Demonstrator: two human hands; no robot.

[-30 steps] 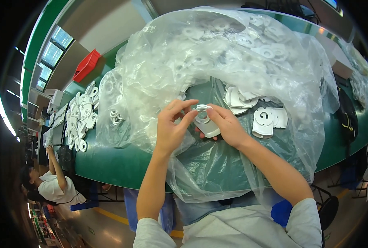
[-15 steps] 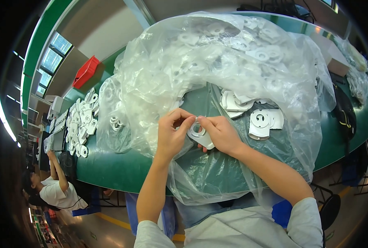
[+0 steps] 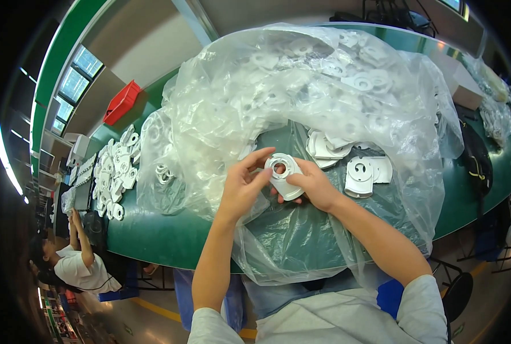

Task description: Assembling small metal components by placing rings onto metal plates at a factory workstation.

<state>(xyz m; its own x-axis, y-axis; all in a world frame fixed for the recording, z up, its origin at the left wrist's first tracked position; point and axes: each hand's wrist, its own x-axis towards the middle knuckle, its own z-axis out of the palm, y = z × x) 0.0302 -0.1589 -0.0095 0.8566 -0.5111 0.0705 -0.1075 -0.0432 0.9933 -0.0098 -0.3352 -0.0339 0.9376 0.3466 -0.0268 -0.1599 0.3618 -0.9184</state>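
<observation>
1. Hands meet above a green worktable (image 3: 169,241), where a person holds a flat white plastic plate with a round hole near one end (image 3: 283,175) over a spread sheet of clear plastic film (image 3: 301,241).

2. The right hand (image 3: 315,186) grips the plate from below and from the person's right, fingers closed around its lower, narrower end; the left hand (image 3: 244,186) pinches the upper left edge beside the hole, thumb and fingertips drawn close on the rim.

3. The plate's long axis runs from the holed end, up and toward the person's left, down to the narrow end tucked in the right palm. The plate lies between the two hands, touching both, with the right hand carrying more of it.

4. Just beyond the right hand, a small stack of similar white plates (image 3: 365,175) rests on the film, near but apart from the held one.

5. A large clear plastic bag heaped with white parts (image 3: 312,86) rises behind; more white parts (image 3: 115,172) lie spread to the left, near a red bin (image 3: 122,102).

6. A second person (image 3: 75,261) works at the table's far left edge.
</observation>
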